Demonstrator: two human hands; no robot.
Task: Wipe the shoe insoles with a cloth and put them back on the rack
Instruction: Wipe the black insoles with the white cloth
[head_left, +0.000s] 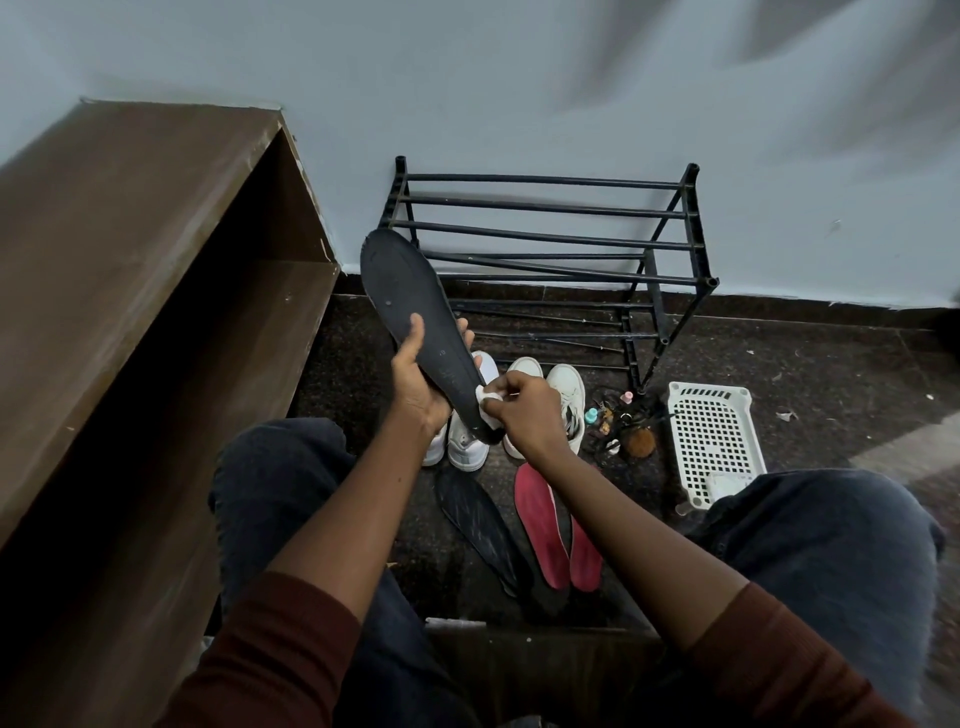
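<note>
The left hand holds a black insole up in front of the rack. The palm is under the insole, the thumb lies on its top face and the fingertips curl round its far edge. The toe end points up toward the rack's left post. The right hand pinches a small white cloth between thumb and fingers and presses it on the heel end of that insole.

The black rack stands on the floor against the pale wall, and none of its bars that show carries anything. On the floor just in front of the rack are white shoes, partly hidden by the hands. Nearer the person than the shoes lie another black insole and two red insoles, the red ones overlapping.

Just right of the rack's front leg lies a white perforated basket. Something white sits at its near end, partly hidden by a knee. Between the basket and the shoes are small bottles, a round brown brush and dark bits too small to tell. A brown wooden shelf unit stands left of the rack.
</note>
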